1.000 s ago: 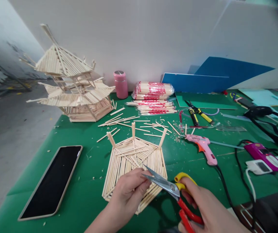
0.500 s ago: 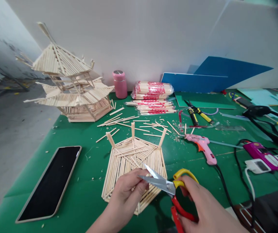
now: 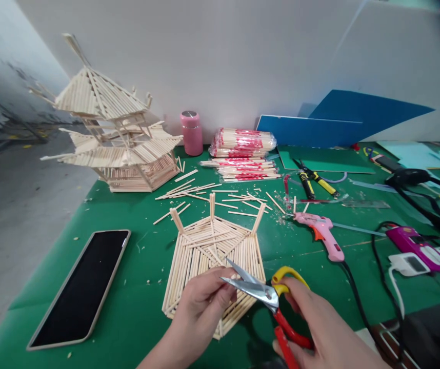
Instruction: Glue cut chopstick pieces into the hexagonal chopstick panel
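Observation:
My right hand grips scissors with one yellow and one red handle. Their blades are spread and point left, close to the fingertips of my left hand. Thumb and fingers of that hand are pinched together; a small pale bit shows at the tips, too hidden to name. Beneath both hands lies a flat wooden-stick base with several short bundled stick posts standing on its far corners. My left hand covers part of its near side.
Behind the base lie loose sticks and wrapped chopstick packs. A stick pagoda stands back left, beside a pink bottle. A phone lies left. To the right are a pink glue gun, pliers and a power strip with cables.
The scissors have tilted slightly, their handles a little closer together. My left hand keeps its pinch in nearly the same place. The whole view has shifted very slightly.

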A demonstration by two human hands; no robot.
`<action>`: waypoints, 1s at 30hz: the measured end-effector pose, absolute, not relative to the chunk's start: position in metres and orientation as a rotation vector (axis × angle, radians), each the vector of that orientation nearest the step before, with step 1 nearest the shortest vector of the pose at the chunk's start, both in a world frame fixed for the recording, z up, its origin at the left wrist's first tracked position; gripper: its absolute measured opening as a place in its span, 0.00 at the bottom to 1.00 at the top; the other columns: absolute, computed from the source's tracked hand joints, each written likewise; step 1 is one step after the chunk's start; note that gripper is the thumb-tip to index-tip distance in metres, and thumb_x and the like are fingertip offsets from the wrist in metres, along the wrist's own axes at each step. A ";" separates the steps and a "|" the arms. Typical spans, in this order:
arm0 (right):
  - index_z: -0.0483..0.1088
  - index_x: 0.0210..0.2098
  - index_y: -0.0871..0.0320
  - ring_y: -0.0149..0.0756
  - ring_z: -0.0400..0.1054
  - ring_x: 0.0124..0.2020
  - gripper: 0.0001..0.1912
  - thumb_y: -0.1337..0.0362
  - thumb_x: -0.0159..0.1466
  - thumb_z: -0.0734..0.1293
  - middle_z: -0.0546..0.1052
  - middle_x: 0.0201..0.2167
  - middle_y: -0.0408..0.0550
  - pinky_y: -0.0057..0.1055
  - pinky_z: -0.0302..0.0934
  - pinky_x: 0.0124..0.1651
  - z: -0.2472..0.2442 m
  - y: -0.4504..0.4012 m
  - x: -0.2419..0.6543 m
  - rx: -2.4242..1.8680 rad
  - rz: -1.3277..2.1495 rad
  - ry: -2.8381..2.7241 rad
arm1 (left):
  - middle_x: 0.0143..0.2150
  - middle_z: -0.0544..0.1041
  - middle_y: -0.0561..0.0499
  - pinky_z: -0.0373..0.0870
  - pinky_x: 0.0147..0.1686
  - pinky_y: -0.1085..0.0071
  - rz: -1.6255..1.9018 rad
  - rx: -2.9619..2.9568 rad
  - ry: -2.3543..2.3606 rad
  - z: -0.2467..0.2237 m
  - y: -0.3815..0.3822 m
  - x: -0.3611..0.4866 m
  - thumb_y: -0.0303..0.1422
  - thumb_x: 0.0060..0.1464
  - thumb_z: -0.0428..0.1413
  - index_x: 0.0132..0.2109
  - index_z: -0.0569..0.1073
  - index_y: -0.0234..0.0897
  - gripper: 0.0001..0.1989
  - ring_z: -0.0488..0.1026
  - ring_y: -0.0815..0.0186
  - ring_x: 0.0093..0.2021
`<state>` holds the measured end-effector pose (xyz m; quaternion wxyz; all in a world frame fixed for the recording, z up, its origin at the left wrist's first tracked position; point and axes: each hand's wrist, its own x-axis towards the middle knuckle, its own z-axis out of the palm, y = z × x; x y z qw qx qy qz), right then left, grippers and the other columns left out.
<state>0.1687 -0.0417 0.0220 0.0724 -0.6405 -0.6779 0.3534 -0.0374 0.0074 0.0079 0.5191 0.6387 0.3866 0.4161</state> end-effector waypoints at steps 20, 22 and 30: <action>0.65 0.40 0.59 0.39 0.72 0.27 0.16 0.62 0.52 0.61 0.77 0.30 0.53 0.27 0.63 0.25 0.038 -0.037 0.168 -1.817 1.182 -2.099 | 0.23 0.71 0.53 0.64 0.22 0.80 1.030 1.759 0.929 0.016 0.012 -0.034 0.20 0.50 0.48 0.28 0.71 0.35 0.10 0.68 0.72 0.23; 0.64 0.42 0.59 0.39 0.72 0.28 0.16 0.63 0.53 0.60 0.77 0.32 0.53 0.26 0.63 0.24 0.038 -0.037 0.168 -1.814 1.215 -2.094 | 0.23 0.71 0.52 0.64 0.22 0.80 1.028 1.756 0.939 0.017 0.011 -0.033 0.20 0.50 0.48 0.28 0.71 0.35 0.10 0.68 0.71 0.23; 0.63 0.44 0.60 0.43 0.72 0.34 0.20 0.61 0.53 0.61 0.76 0.37 0.57 0.27 0.64 0.26 0.036 -0.039 0.170 -1.848 1.154 -2.116 | 0.22 0.70 0.52 0.63 0.21 0.79 1.007 1.767 0.933 0.020 0.010 -0.032 0.21 0.51 0.47 0.26 0.70 0.36 0.11 0.67 0.71 0.22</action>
